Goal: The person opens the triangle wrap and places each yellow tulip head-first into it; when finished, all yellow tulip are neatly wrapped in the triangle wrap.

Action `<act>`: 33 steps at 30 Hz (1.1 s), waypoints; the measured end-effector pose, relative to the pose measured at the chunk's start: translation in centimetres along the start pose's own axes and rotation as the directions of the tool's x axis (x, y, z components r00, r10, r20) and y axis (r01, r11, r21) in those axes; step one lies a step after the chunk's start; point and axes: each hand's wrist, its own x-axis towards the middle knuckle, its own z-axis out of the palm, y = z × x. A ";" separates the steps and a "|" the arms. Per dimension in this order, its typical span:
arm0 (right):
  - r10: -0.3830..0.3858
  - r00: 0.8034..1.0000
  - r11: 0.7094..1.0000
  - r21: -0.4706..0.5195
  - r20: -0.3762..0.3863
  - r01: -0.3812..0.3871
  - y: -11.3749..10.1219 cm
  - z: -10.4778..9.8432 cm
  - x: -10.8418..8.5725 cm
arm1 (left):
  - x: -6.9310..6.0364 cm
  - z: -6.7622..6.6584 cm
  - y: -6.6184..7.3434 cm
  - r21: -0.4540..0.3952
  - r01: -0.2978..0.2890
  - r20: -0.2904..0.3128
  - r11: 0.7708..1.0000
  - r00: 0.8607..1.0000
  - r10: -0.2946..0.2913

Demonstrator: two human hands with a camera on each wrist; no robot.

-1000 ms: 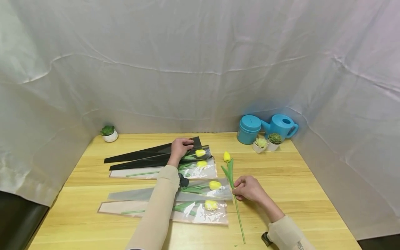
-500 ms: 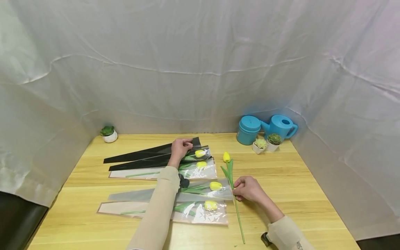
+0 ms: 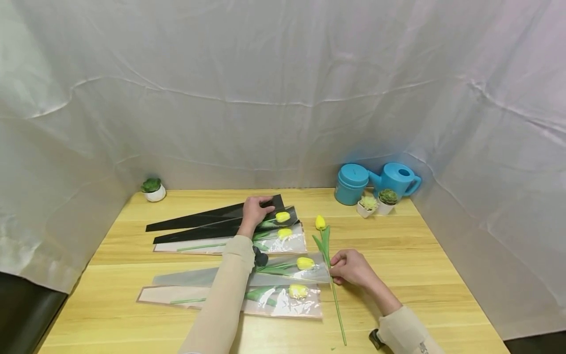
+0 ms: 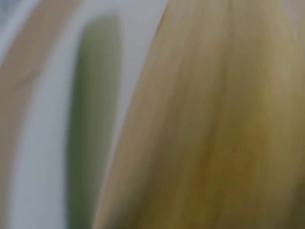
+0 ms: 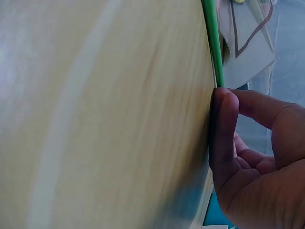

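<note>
In the head view, my left hand [image 3: 254,212] is at the wide end of a long black flower sleeve [image 3: 194,218]; whether its fingertips grip the film is too small to tell. My right hand [image 3: 351,268] pinches the green stem of a loose yellow tulip [image 3: 320,222] between thumb and index finger. The tulip lies upright in view, right of the sleeves. In the right wrist view the fingertips [image 5: 228,102] meet the green stem [image 5: 214,43]. The left wrist view is blurred: a green strip [image 4: 93,119] under film beside the wood.
Nearby lie a black-and-clear sleeve [image 3: 194,232], a pink-edged sleeve [image 3: 170,247], a grey sleeve [image 3: 185,278] and another pink-edged sleeve [image 3: 152,294], each with a yellow tulip. At the back stand a blue canister [image 3: 351,189], a watering can [image 3: 395,179] and potted succulents [image 3: 366,206].
Both hands stay almost in place. The thumb and index finger of my left hand look slightly farther apart. The tulip and the sleeves have hardly moved.
</note>
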 end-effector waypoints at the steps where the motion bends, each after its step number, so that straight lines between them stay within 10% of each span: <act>1: 0.000 1.000 1.000 -0.002 -0.003 0.000 0.0 0.0 0.0 | 0.0 0.0 0.0 0.000 -0.006 -0.015 1.000 1.000 0.006; 33: 0.005 1.000 1.000 -0.002 0.000 -0.005 0.2 0.0 0.2 | 0.5 0.0 -0.4 -0.237 0.009 -0.261 0.971 0.962 -0.073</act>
